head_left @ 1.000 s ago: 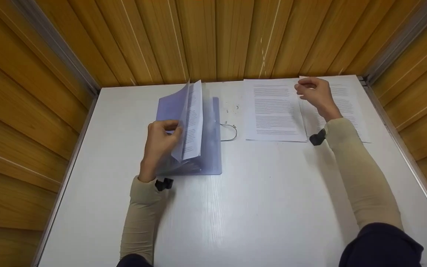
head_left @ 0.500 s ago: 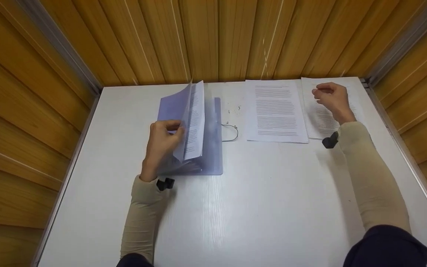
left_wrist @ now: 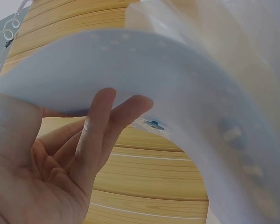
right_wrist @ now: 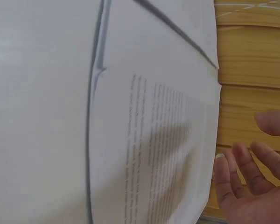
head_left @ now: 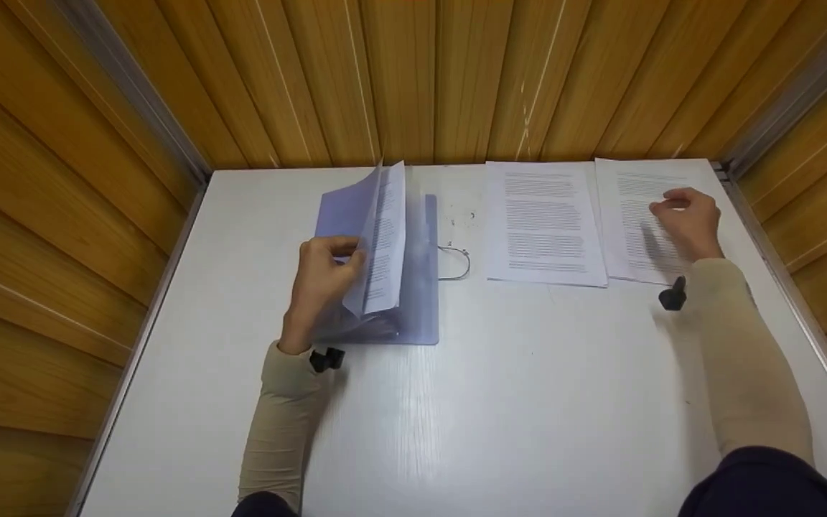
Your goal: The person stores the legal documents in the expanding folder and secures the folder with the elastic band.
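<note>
A purple-blue folder [head_left: 424, 316] with clear sleeves lies opened on the table at left of centre. My left hand [head_left: 324, 276] pinches its raised clear leaves, and a printed sheet [head_left: 387, 244] stands upright beside them. In the left wrist view, the bent translucent leaf [left_wrist: 107, 65] hides the thumb, while two fingers show below it. My right hand [head_left: 693, 219] is above the right stack of printed paper [head_left: 632, 194], with nothing held and its fingers loosely bent. In the right wrist view, the fingers are apart from the paper [right_wrist: 116, 116].
Another stack of printed paper [head_left: 543, 230] lies between the folder and the right stack, its edge close to that stack. A thin elastic loop [head_left: 464, 266] sticks out from the folder's right side. Wood-patterned walls [head_left: 399, 79] enclose the white table [head_left: 485, 416] at the back and sides.
My right hand has moved right and nearer to me, from the gap between the two stacks to over the right one. The right stack's sheet lies flat, shifted left. My left hand keeps its hold.
</note>
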A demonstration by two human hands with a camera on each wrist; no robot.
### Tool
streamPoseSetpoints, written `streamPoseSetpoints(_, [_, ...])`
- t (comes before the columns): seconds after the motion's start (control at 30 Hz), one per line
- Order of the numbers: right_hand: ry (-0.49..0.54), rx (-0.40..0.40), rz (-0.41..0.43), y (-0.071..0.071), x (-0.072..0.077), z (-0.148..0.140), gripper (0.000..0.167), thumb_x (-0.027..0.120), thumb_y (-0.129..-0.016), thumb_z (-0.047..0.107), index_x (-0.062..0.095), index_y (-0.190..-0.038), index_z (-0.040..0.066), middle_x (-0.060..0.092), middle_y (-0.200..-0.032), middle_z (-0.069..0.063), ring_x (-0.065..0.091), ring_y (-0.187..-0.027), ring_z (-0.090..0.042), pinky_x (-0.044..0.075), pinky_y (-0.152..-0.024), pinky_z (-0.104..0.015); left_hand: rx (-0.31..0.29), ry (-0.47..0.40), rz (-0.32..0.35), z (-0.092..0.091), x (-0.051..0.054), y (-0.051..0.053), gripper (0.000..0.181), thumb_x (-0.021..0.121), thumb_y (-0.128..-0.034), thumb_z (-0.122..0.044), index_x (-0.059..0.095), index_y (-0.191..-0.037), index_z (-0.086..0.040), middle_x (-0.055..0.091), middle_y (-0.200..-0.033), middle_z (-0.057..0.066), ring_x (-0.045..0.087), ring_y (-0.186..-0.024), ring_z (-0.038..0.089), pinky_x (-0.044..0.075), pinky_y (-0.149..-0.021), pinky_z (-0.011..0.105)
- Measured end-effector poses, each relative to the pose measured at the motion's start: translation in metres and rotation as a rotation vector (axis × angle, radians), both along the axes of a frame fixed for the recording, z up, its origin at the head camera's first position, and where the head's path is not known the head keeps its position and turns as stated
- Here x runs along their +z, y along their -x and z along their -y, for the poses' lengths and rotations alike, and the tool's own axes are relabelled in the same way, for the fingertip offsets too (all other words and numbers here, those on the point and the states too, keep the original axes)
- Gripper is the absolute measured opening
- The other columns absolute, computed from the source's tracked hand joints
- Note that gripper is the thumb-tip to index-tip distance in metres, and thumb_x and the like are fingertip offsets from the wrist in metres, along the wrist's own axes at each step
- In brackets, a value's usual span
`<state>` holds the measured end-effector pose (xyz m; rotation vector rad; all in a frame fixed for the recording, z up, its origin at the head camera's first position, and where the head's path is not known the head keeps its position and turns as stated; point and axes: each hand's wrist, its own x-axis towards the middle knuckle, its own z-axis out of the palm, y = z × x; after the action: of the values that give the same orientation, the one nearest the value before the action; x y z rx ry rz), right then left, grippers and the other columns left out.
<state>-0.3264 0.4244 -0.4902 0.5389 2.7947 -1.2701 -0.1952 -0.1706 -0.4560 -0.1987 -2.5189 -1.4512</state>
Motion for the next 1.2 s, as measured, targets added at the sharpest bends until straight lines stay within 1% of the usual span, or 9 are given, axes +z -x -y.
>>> streamPoseSetpoints(0.13, [-0.034, -0.034, 0.002, -0.004, -0.011, -0.017, 0.069, 0.058, -0.105, 0.045, 0.048, -0.156, 0.000, 0.050, -0.151, -0.023, 0.048, -0.136, -0.037, 0.040, -0.121, -0.053, 0.007, -0.007, -0.002, -0.001, -0.001, -0.002, 0.025, 0.069, -0.0928, -0.005, 0.082, -0.113, 0.003, 0.081, -0.106, 0.015, 0.078, -0.092, 0.025, 0.063, -0.072, 0.034])
streamPoseSetpoints(0.2, [-0.045, -0.045, -0.001, -0.007, -0.014, -0.025, 0.069, 0.058, -0.105, 0.043, 0.047, -0.157, -0.001, 0.047, -0.155, -0.026, 0.047, -0.138, -0.040, 0.039, -0.123, -0.054, 0.009, -0.007, -0.007, 0.000, -0.001, -0.002, 0.025, 0.069, -0.0929, -0.005, 0.082, -0.113, 0.003, 0.081, -0.106, 0.016, 0.078, -0.093, 0.026, 0.062, -0.072, 0.033])
streamPoseSetpoints(0.4, [-0.025, -0.081, 0.075, -0.022, -0.020, -0.043, 0.079, 0.060, -0.104, 0.048, 0.036, -0.164, 0.002, 0.031, -0.170, -0.027, 0.034, -0.149, -0.045, 0.030, -0.128, -0.058, 0.005, -0.002, -0.006, -0.001, -0.001, -0.003, 0.024, 0.069, -0.0932, -0.005, 0.082, -0.113, 0.003, 0.081, -0.106, 0.016, 0.078, -0.093, 0.025, 0.062, -0.072, 0.032])
streamPoseSetpoints(0.53, [-0.009, -0.067, 0.092, -0.028, -0.023, -0.050, 0.085, 0.061, -0.103, 0.049, 0.032, -0.164, -0.003, 0.029, -0.169, -0.030, 0.035, -0.145, -0.046, 0.033, -0.126, -0.060, 0.004, -0.002, -0.007, -0.001, -0.002, -0.003, 0.025, 0.069, -0.0934, -0.005, 0.081, -0.113, 0.003, 0.081, -0.105, 0.016, 0.078, -0.092, 0.025, 0.062, -0.072, 0.032])
streamPoseSetpoints(0.63, [-0.006, -0.051, 0.093, -0.030, -0.025, -0.052, 0.085, 0.063, -0.103, 0.047, 0.032, -0.163, -0.005, 0.032, -0.166, -0.032, 0.036, -0.142, -0.046, 0.035, -0.123, -0.061, 0.004, 0.002, -0.008, -0.001, -0.001, -0.003, 0.025, 0.068, -0.0942, -0.005, 0.081, -0.115, 0.003, 0.081, -0.107, 0.015, 0.078, -0.093, 0.025, 0.063, -0.073, 0.034])
streamPoseSetpoints(0.8, [-0.023, -0.030, 0.115, -0.030, -0.024, -0.053, 0.086, 0.067, -0.102, 0.042, 0.031, -0.163, -0.006, 0.033, -0.163, -0.034, 0.037, -0.141, -0.047, 0.036, -0.122, -0.062, 0.007, 0.007, 0.000, -0.001, 0.000, -0.003, 0.026, 0.068, -0.0949, -0.006, 0.081, -0.117, 0.002, 0.081, -0.110, 0.016, 0.078, -0.095, 0.026, 0.064, -0.077, 0.038])
streamPoseSetpoints(1.0, [-0.017, -0.038, 0.113, -0.031, -0.021, -0.055, 0.081, 0.068, -0.101, 0.029, 0.030, -0.162, -0.009, 0.031, -0.164, -0.036, 0.034, -0.145, -0.049, 0.033, -0.125, -0.062, 0.012, 0.017, 0.007, -0.001, 0.001, -0.001, 0.025, 0.068, -0.0948, -0.006, 0.081, -0.115, 0.002, 0.081, -0.110, 0.017, 0.079, -0.096, 0.028, 0.064, -0.077, 0.041])
streamPoseSetpoints(1.07, [-0.014, -0.040, 0.116, -0.032, -0.021, -0.056, 0.079, 0.067, -0.101, 0.026, 0.030, -0.162, -0.009, 0.030, -0.164, -0.035, 0.034, -0.144, -0.048, 0.035, -0.124, -0.061, 0.012, 0.018, 0.005, -0.001, 0.001, -0.001, 0.025, 0.069, -0.0949, -0.006, 0.081, -0.115, 0.003, 0.081, -0.110, 0.017, 0.079, -0.096, 0.028, 0.065, -0.077, 0.042])
streamPoseSetpoints(1.2, [0.009, -0.055, 0.152, -0.034, -0.020, -0.059, 0.079, 0.066, -0.103, 0.024, 0.026, -0.164, -0.007, 0.028, -0.165, -0.034, 0.036, -0.140, -0.047, 0.038, -0.121, -0.060, 0.005, 0.010, 0.002, 0.000, 0.001, -0.001, 0.025, 0.069, -0.0946, -0.005, 0.081, -0.115, 0.003, 0.081, -0.109, 0.018, 0.079, -0.096, 0.028, 0.065, -0.077, 0.042])
